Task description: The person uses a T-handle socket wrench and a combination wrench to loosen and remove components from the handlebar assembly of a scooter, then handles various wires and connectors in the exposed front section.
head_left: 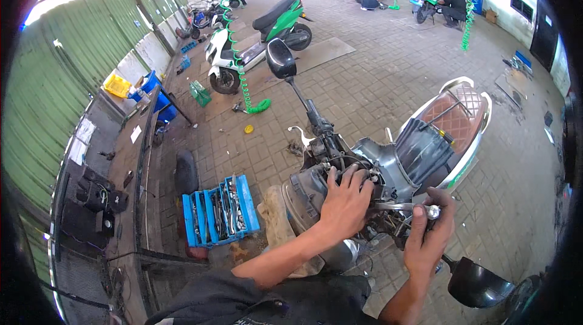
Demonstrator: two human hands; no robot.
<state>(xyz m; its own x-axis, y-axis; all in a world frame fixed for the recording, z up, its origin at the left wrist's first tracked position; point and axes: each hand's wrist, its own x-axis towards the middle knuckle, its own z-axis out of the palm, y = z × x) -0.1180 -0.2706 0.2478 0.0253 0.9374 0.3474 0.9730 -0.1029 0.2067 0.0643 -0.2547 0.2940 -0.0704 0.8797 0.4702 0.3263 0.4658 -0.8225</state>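
Observation:
In front of me stands a scooter with its front end opened up, dark parts and cables (340, 158) showing around the handlebar. My left hand (347, 203) rests on these parts, palm down, fingers stretched and apart; the fingertips touch the dark area near the middle. My right hand (430, 237) is closed around a silver metal bar (398, 206) that looks like a wrench handle, its round end showing between thumb and fingers. The bar's other end is hidden among the parts beside my left hand. A white brake lever (302, 136) sticks out at the left of the handlebar.
A blue toolbox (220, 211) full of tools lies open at the left. Black mirrors (280, 59) stick out on both sides of the scooter. Its brown quilted seat compartment (452, 118) lies beyond. A green-white scooter (261, 36) and a green coiled hose (260, 105) are farther off; people crouch at the back.

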